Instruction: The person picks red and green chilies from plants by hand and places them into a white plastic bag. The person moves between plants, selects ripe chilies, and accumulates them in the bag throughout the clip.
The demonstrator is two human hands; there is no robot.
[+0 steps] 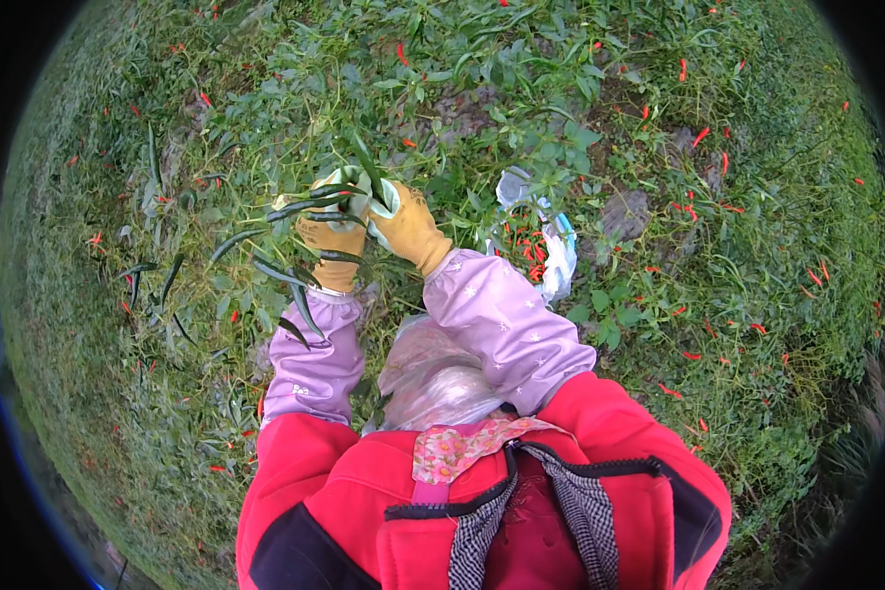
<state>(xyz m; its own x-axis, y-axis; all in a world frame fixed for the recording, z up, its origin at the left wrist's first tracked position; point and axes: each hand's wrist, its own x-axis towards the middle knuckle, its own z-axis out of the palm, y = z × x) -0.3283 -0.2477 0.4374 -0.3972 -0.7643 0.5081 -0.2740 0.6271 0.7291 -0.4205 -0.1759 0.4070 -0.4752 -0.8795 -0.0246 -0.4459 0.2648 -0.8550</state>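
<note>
Both my hands wear orange work gloves with pale palms and meet among the chili plants. My right hand [411,225] is closed around a long green chili pepper [367,166], which points up and away from me. Right beside it, my left hand [337,236] has its fingers curled in against the stems. Several dark green chili peppers [299,209] on a branch hang across the left glove and hide part of it, so its grip is unclear. More dark peppers [306,310] lie over my left lilac sleeve.
Right of my forearm stands a blue-rimmed container lined with a white plastic bag [558,258], holding red chili peppers [529,249]. A clear plastic sheet or bag [442,380] hangs at my waist. Dense chili plants with scattered red peppers [700,136] surround me. Grey stones or soil [625,215] show between them.
</note>
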